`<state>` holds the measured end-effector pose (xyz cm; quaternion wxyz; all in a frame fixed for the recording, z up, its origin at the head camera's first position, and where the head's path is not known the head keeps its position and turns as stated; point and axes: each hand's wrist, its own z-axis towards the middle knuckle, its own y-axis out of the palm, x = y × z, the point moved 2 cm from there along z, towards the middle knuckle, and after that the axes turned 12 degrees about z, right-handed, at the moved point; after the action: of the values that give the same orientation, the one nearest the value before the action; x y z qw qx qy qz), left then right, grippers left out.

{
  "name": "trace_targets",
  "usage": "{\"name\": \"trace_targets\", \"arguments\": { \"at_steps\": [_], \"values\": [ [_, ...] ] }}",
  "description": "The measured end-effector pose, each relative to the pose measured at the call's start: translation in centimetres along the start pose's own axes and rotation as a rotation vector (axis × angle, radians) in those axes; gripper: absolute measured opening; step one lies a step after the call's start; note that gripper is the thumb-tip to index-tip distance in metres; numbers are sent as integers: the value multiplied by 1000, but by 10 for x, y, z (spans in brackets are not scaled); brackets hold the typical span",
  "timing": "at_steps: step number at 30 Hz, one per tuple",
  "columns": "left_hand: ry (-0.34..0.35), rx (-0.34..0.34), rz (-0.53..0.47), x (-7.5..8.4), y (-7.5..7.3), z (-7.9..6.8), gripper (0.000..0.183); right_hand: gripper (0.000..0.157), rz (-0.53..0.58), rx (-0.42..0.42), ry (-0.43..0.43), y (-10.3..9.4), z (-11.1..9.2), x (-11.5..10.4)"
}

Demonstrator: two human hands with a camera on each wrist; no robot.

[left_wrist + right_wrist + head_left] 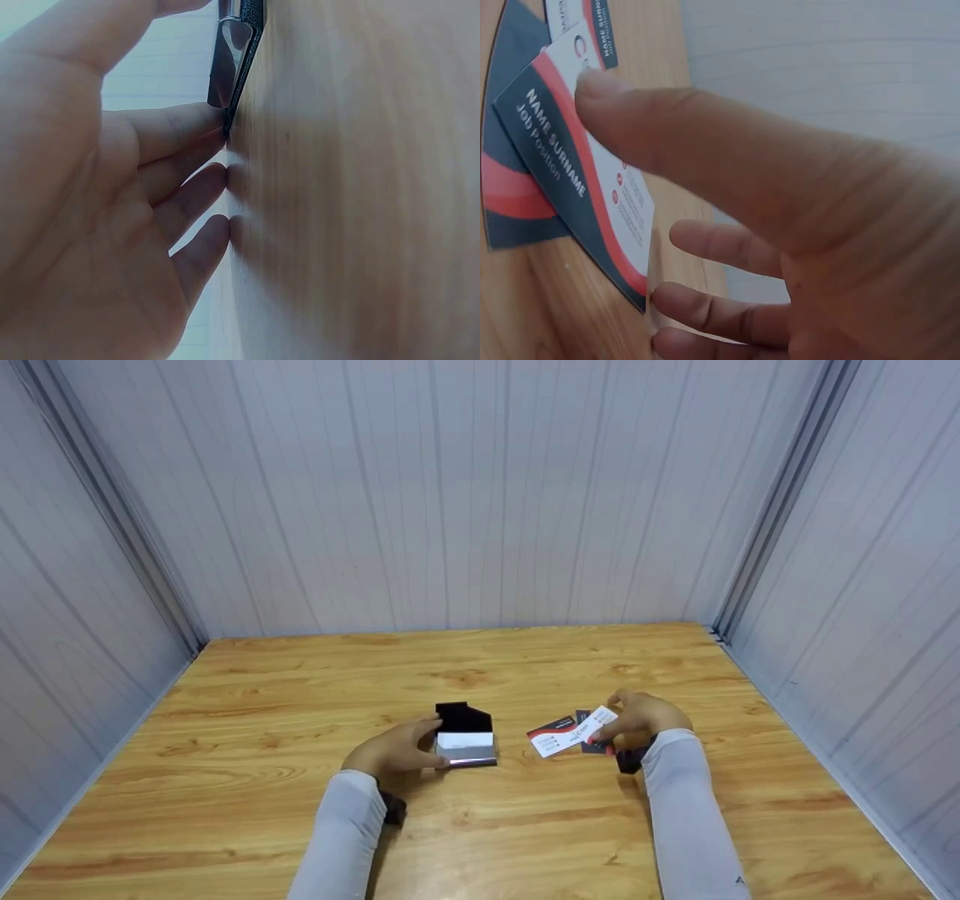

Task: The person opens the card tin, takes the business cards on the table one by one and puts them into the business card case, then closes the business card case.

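My left hand (394, 748) holds the left side of an open business card case (466, 751), thumb at its near corner and fingertips by the raised black lid (459, 718). The case has a shiny silver body and lies on the wooden table. In the left wrist view its edge (232, 56) meets my fingers, and the lower fingertips touch the table. On the right, my right hand (649, 714) pinches the top business card (588, 727), its thumb lying across the printed face. Beneath are a white, red and black card (550, 741) and a dark card (514, 45). My right index fingertip is hidden in the right wrist view.
The wooden table (465, 840) reaches back to a pale panelled wall (472, 495). Similar walls rise on the left (67, 607) and right (877, 607). A strip of bare wood separates the card case from the cards.
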<state>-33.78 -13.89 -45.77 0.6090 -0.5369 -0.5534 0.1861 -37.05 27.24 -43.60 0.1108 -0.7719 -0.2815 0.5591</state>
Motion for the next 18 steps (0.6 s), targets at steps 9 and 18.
{"name": "trace_targets", "arguments": {
  "at_steps": [9, 18],
  "values": [
    [-6, 2, 6, 1, -1, -1, 82, 88, -92, -9, -30, 1, 4, 2],
    [-17, -16, 1, 1, 0, -2, 83, 71, 40, -26, -26, 4, 0, 5]
  ]
}}
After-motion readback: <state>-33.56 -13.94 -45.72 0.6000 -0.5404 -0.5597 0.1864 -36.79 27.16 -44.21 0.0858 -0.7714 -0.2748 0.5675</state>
